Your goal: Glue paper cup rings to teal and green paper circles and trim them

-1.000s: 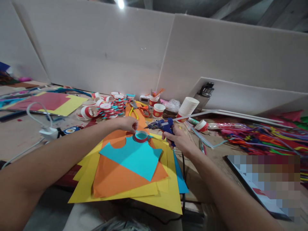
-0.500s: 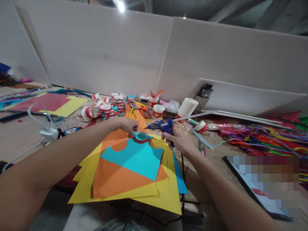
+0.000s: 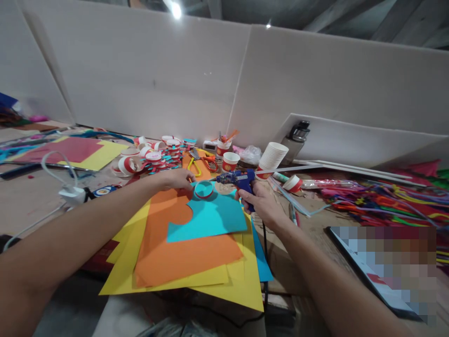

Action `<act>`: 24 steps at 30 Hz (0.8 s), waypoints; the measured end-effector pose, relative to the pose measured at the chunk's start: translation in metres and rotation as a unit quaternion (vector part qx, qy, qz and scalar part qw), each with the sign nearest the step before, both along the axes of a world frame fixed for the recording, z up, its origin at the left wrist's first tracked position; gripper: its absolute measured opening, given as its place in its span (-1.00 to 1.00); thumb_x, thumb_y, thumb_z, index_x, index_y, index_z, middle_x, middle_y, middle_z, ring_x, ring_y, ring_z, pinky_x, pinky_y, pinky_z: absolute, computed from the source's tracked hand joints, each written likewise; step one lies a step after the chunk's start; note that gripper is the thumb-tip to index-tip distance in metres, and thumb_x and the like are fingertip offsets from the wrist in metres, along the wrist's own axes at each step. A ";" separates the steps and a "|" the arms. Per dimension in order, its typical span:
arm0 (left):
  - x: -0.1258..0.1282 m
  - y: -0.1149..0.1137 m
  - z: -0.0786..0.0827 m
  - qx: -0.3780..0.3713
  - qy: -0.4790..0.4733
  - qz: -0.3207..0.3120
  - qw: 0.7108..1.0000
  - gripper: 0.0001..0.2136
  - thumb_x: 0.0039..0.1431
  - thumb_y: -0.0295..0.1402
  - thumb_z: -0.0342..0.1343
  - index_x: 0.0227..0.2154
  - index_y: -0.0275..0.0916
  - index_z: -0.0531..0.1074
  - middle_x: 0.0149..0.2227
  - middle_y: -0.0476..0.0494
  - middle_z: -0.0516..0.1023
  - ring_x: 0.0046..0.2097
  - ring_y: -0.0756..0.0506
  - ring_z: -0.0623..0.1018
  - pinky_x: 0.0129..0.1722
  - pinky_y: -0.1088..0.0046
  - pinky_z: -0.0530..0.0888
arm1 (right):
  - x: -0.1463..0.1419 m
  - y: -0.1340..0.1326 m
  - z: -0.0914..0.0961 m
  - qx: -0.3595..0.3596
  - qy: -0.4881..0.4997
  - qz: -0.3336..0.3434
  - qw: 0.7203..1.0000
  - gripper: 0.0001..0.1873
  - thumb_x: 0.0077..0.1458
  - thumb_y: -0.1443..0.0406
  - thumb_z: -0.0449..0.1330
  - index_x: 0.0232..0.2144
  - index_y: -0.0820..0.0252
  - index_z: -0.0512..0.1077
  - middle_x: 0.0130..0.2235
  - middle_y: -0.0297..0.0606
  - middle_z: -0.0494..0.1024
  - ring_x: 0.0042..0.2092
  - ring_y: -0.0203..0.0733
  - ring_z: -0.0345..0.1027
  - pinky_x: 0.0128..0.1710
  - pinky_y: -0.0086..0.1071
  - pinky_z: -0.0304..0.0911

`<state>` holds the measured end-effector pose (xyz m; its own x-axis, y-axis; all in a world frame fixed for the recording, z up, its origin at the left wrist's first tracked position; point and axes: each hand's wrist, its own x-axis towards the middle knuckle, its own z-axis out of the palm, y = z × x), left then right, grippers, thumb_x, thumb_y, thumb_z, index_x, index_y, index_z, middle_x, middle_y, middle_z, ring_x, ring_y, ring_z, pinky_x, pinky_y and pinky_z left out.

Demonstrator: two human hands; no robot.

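Far left on worktop (image 3: 24, 201): white plug adapter (image 3: 72, 194) with cable. Farther along, heap of cut cup rings (image 3: 154, 156), red and white, with bits of cyan. Next, left hand (image 3: 183, 179), fingers bent and close together just beside left edge of red-and-white ring (image 3: 204, 196); pinch on paper or on ring, cannot tell. Ring located at centre, near far edge of cyan sheet (image 3: 214, 217), in turn atop orange sheet (image 3: 189, 262) and yellow sheets (image 3: 114, 281). Right of ring: blue glue gun (image 3: 242, 177), nozzle toward left, tip at or just beside rim; contact too small to confirm. Right hand (image 3: 259, 199) wrapped around gun handle. Beyond, leaning stack of paper cups (image 3: 273, 157); far right, tangle of coloured stems (image 3: 372, 196). Step judged in hand: placing or lining up glue at join of ring and cyan sheet. Next move judged to call for steady ring, flat sheet, and small controlled shift of nozzle, clear of left fingers. Appearance, left to right: cyan sheet flat, with rounded bite out of left side; ring short, round, open-topped, red outside, cyan visible within; gun dark blue, pale marking on barrel. Glue bead not discernible.
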<state>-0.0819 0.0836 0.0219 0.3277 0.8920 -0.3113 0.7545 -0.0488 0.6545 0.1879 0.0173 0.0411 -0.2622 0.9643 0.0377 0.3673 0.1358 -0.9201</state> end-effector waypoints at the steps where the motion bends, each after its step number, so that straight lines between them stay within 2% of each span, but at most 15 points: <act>1: -0.001 -0.004 -0.001 -0.026 -0.014 0.024 0.999 -0.74 -0.15 -0.29 0.19 -0.33 -0.25 0.44 -0.55 -0.01 0.41 -0.56 0.04 0.33 -0.60 0.53 0.19 | 0.000 -0.001 0.001 0.003 0.000 0.001 1.000 -0.82 0.07 0.18 0.10 -0.42 0.19 0.32 -0.59 -0.43 0.27 -0.57 -0.36 0.16 -0.61 -0.45 0.12; 3: -0.005 -0.011 -0.002 -0.072 -0.027 0.041 0.996 -0.77 -0.14 -0.23 0.20 -0.41 -0.25 0.43 -0.62 0.01 0.36 -0.60 0.05 0.28 -0.62 0.53 0.16 | -0.001 -0.002 0.001 0.008 -0.004 0.002 1.000 -0.83 0.07 0.19 0.10 -0.42 0.19 0.33 -0.60 -0.42 0.27 -0.57 -0.35 0.16 -0.60 -0.45 0.12; 5: -0.010 -0.016 -0.001 -0.084 -0.009 0.014 0.996 -0.74 -0.12 -0.13 0.19 -0.50 -0.24 0.41 -0.64 0.00 0.36 -0.60 0.04 0.30 -0.61 0.52 0.19 | -0.002 -0.002 0.001 0.016 -0.015 0.003 1.000 -0.83 0.07 0.19 0.10 -0.41 0.19 0.35 -0.60 -0.41 0.28 -0.57 -0.35 0.16 -0.60 -0.45 0.12; 8: -0.019 -0.019 0.003 -0.015 0.107 -0.027 0.994 -0.62 -0.18 0.03 0.21 -0.56 -0.24 0.41 -0.56 -0.07 0.46 -0.50 -0.02 0.42 -0.55 0.51 0.26 | -0.002 -0.001 -0.002 0.019 -0.030 0.008 0.999 -0.81 0.08 0.19 0.09 -0.39 0.20 0.36 -0.59 -0.41 0.28 -0.56 -0.34 0.17 -0.59 -0.45 0.12; 10: -0.024 -0.020 0.004 0.075 0.158 -0.013 0.985 -0.57 -0.24 0.05 0.24 -0.45 -0.24 0.46 -0.44 -0.11 0.54 -0.39 -0.08 0.49 -0.47 0.50 0.33 | -0.003 0.000 -0.005 0.022 -0.035 0.013 0.999 -0.82 0.08 0.19 0.09 -0.37 0.19 0.36 -0.58 -0.41 0.28 -0.55 -0.34 0.17 -0.59 -0.45 0.11; 13: -0.024 -0.024 0.001 0.189 0.072 -0.025 0.979 -0.41 -0.21 0.00 0.27 -0.12 -0.24 0.43 -0.09 -0.20 0.54 -0.10 -0.17 0.51 -0.20 0.43 0.42 | -0.006 0.001 -0.011 0.022 -0.044 0.023 0.999 -0.80 0.09 0.16 0.08 -0.33 0.16 0.37 -0.52 -0.39 0.31 -0.53 -0.33 0.17 -0.58 -0.45 0.11; 16: -0.020 -0.028 -0.012 0.203 -0.066 -0.072 0.974 -0.29 -0.15 -0.06 0.28 0.10 -0.20 0.28 0.15 -0.23 0.36 0.15 -0.18 0.37 0.06 0.37 0.34 | -0.011 -0.001 -0.014 0.029 -0.059 0.024 0.998 -0.74 0.10 0.16 0.08 -0.19 0.15 0.35 -0.34 -0.29 0.46 -0.40 -0.25 0.30 -0.43 -0.39 0.24; 18: -0.018 -0.029 -0.023 0.178 -0.139 -0.094 0.970 -0.26 -0.12 -0.12 0.29 0.15 -0.19 0.21 0.16 -0.23 0.35 0.18 -0.16 0.35 0.09 0.35 0.33 | -0.013 -0.004 -0.014 0.061 -0.085 0.011 0.994 -0.66 0.10 0.17 0.10 -0.07 0.13 0.32 -0.16 -0.20 0.50 -0.21 -0.15 0.36 -0.22 -0.29 0.28; 20: -0.016 -0.028 -0.033 0.167 -0.184 -0.082 0.965 -0.26 -0.11 -0.16 0.30 0.17 -0.19 0.19 0.14 -0.23 0.38 0.16 -0.15 0.37 0.10 0.32 0.33 | -0.015 -0.005 -0.015 0.111 -0.118 0.003 0.987 -0.59 0.11 0.17 0.12 0.01 0.12 0.29 -0.03 -0.15 0.47 -0.03 -0.06 0.31 -0.03 -0.19 0.21; 22: -0.015 -0.027 -0.038 0.162 -0.199 -0.069 0.964 -0.26 -0.11 -0.18 0.30 0.17 -0.18 0.18 0.11 -0.22 0.40 0.14 -0.14 0.39 0.11 0.29 0.33 | -0.016 -0.005 -0.016 0.148 -0.137 0.014 0.979 -0.58 0.12 0.17 0.12 0.03 0.13 0.28 0.00 -0.12 0.46 0.02 -0.02 0.28 0.02 -0.15 0.16; 24: -0.015 -0.027 -0.040 0.157 -0.196 -0.063 0.966 -0.27 -0.10 -0.20 0.30 0.16 -0.17 0.19 0.10 -0.20 0.41 0.13 -0.14 0.40 0.11 0.27 0.33 | -0.017 -0.004 -0.018 0.155 -0.135 0.037 0.978 -0.59 0.15 0.19 0.09 0.04 0.16 0.26 -0.01 -0.12 0.47 0.00 -0.02 0.31 -0.01 -0.16 0.19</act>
